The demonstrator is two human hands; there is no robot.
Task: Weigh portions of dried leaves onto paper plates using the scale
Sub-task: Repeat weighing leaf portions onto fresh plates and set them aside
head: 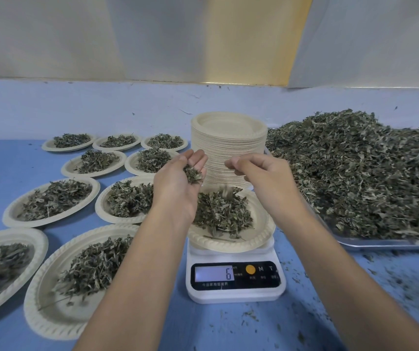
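On the white scale (236, 295), mid-way along the blue surface (228, 330): the paper plate (231, 243), bearing a loose mound of dried leaves (221, 214). On the display (214, 273), a 6.

Directly above the plate, both hands. Left hand (178, 183) palm-up and cupped, fingers relaxed, cradling a small clump of leaves. Right hand (261, 173) with fingertips drawn together as if sprinkling; pinching a leaf or nothing, impossible to tell. Below it a blurred fleck or two, probably falling.

Main risk: overshooting the target weight. Likely cause: tipping the whole cupped clump in at once instead of feeding by pinches, with stuff this light slow to move the number.

Second risk: a false reading, from a wrist or forearm brushing the plate rim or pressing on the mound.

Third: spillage, from leaves drifting past the rim onto the surface, like the crumbs (393, 282) scattered at the right.

Further out:
- The tall stack of empty plates (228, 148), just behind the hands and easy to knock.
- The heaped tray (380, 243), at the right.
- The filled plates (51, 201), crowding the left, one lying under the left forearm in this view and apt to be nudged or topped up by strays.
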